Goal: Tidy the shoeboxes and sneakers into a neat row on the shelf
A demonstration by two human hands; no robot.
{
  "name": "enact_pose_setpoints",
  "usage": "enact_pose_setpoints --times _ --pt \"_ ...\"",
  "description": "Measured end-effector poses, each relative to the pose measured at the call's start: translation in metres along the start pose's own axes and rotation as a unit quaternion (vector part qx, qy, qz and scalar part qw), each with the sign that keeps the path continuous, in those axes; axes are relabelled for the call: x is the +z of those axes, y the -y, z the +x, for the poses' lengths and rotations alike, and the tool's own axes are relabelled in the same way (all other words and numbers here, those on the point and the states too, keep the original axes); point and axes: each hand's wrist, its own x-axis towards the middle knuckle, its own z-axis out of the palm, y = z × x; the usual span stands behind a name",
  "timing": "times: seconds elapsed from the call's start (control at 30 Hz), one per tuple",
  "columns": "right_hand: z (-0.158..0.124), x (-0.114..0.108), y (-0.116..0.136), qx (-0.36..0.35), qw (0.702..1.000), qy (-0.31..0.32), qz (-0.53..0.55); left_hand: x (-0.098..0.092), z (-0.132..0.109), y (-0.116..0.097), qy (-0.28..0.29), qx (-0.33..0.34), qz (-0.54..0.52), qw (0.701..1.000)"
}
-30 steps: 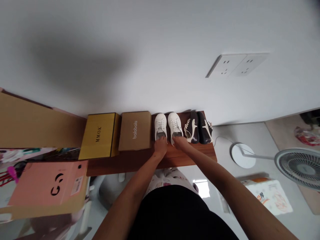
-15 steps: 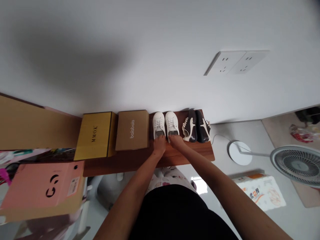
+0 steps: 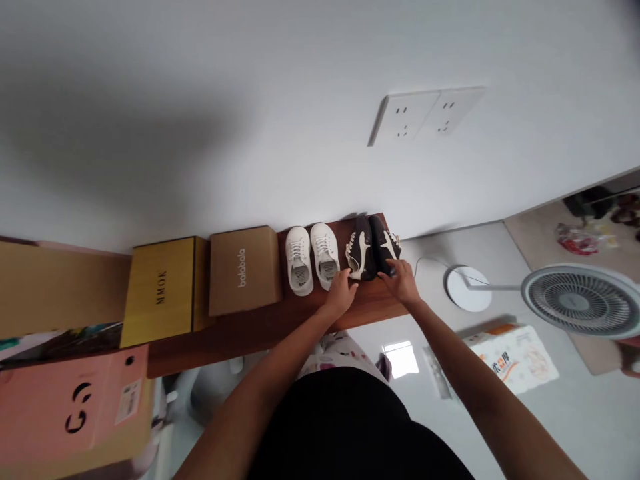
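A pair of dark brown shoes with cream trim stands at the right end of the reddish-brown wooden shelf (image 3: 300, 319). My left hand (image 3: 343, 291) is at the heel of the left dark shoe (image 3: 362, 248), thumb and fingers apart. Beside it, my right hand (image 3: 401, 281) is at the heel of the right dark shoe (image 3: 384, 245), its fingers spread. Whether the fingertips touch the shoes is hard to tell. Left of them stand two white sneakers, one (image 3: 299, 260) next to the other (image 3: 325, 253), toes toward the wall.
A brown box (image 3: 244, 270) and a yellow box (image 3: 159, 290) sit on the shelf to the left, with a pink box (image 3: 75, 400) nearer. On the floor at the right are a fan (image 3: 575, 301) and a white package (image 3: 515, 360). Sockets (image 3: 425, 115) are on the wall.
Both hands have let go of the white sneakers and moved right to the dark shoes. The view has shifted, so most things appear further left.
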Motion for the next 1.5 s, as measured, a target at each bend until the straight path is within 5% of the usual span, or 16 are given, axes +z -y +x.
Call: enact_pose_setpoints --times 0.13,0.33,0.63,1.0,1.5 --pt "0.005 -0.007 -0.046 0.112 0.993 -0.003 -0.033 0.031 0.028 -0.02 0.055 -0.118 0.019 0.991" --pt "0.012 -0.01 -0.06 0.169 0.964 0.206 0.02 0.022 0.05 -0.027 0.159 -0.119 0.123 0.972" --pt "0.028 -0.02 -0.042 0.115 0.967 0.223 -0.048 0.004 0.058 -0.043 0.203 -0.026 0.166 0.965" --pt "0.044 -0.031 -0.02 -0.025 0.934 0.285 -0.213 0.003 0.06 -0.079 0.241 -0.011 0.279 0.929" --pt "0.049 -0.017 -0.009 -0.01 0.921 0.314 -0.229 0.023 0.079 -0.085 0.23 -0.005 0.305 0.924"
